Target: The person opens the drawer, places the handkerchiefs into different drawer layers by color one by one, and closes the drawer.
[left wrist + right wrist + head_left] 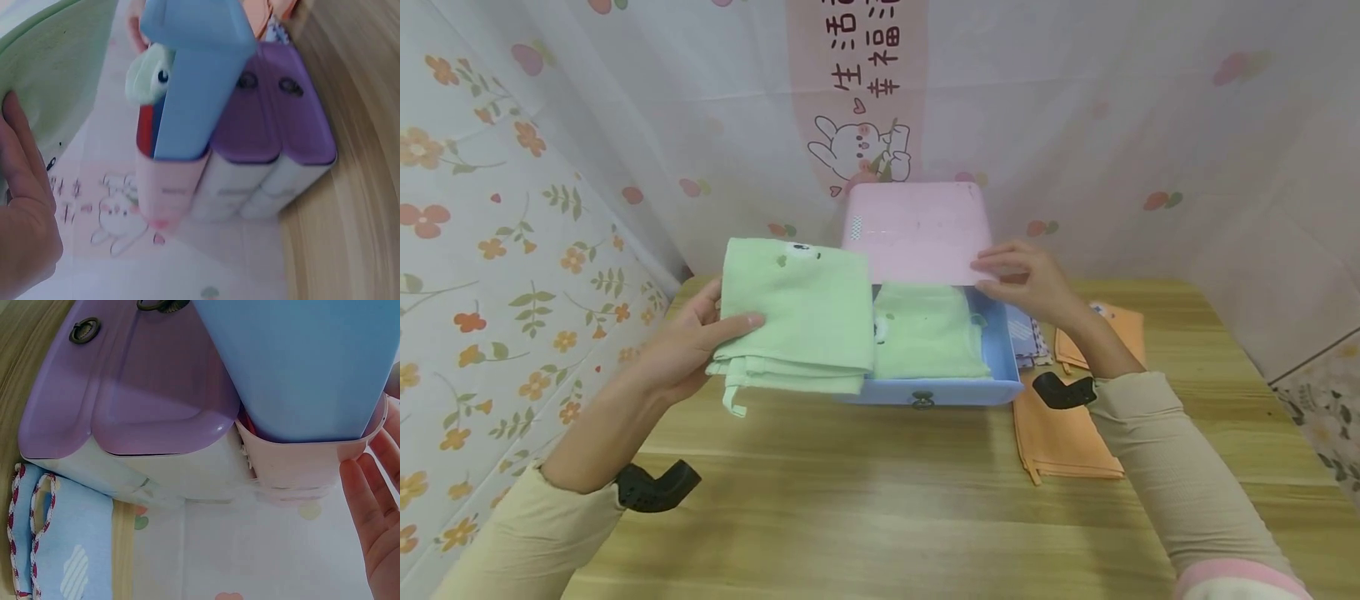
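My left hand [688, 342] holds a folded light-green towel [801, 317] with an embroidered eye, thumb on its top face. The towel hangs left of a pulled-out blue drawer [946, 392], whose front carries a dark metal pull. Another folded green towel [928, 333] lies inside that drawer and rises above its wall in the left wrist view. Above and behind the drawer is its pink housing [917, 229]. My right hand [1030, 279] touches the housing's right edge near the front corner, its fingers [369, 494] fairly straight along the side.
Two purple drawers [247, 125] in whitish housings sit below the blue one. To the right on the wooden table [850, 500] lie orange towels [1067, 433] and a blue towel with patterned edging [1026, 333]. A printed curtain [700, 125] hangs behind.
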### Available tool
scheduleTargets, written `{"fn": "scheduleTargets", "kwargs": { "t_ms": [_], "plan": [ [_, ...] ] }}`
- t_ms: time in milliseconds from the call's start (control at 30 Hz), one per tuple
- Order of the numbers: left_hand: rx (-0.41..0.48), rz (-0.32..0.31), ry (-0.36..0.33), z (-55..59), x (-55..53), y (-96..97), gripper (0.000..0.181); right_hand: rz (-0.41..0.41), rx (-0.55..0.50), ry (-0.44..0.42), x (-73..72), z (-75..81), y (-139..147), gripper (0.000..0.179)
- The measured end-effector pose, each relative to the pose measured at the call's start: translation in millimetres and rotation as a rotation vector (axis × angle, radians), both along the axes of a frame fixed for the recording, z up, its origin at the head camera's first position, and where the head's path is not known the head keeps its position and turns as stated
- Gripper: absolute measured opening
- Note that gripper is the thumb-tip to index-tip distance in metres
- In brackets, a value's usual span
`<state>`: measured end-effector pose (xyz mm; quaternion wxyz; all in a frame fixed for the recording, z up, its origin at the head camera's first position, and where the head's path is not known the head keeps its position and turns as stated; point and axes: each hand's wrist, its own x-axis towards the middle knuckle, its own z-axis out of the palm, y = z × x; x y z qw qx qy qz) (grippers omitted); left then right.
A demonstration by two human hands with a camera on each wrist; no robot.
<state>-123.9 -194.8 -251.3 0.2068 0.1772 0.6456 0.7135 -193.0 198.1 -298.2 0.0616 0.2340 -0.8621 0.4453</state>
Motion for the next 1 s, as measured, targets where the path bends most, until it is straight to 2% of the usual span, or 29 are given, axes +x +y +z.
{"fn": "scheduleTargets", "kwargs": {
  "t_ms": [167,300,600,767,1000],
  "plan": [
    [-0.054,-0.001,-0.089,5.4,-7.0,20.2,0.055,-0.003,-0.006,-0.013,-0.9,-0.2,0.5,0.029],
    [-0.067,-0.031,-0.151,6.0,-14.1,36.1,0.056,0.000,0.000,-0.008,-2.3,-0.3,1.2,0.029],
    [-0.087,-0.113,-0.256,-4.6,-23.3,67.4,0.059,-0.005,0.006,-0.014,-1.6,1.2,1.3,0.030],
    [-0.118,-0.138,-0.298,-13.6,-26.0,79.4,0.060,-0.008,0.013,-0.018,-2.4,0.5,0.7,0.030],
    [-0.156,-0.123,-0.297,-19.5,-30.8,82.5,0.059,-0.008,0.022,-0.019,-2.6,0.1,0.6,0.030]
  ]
}}
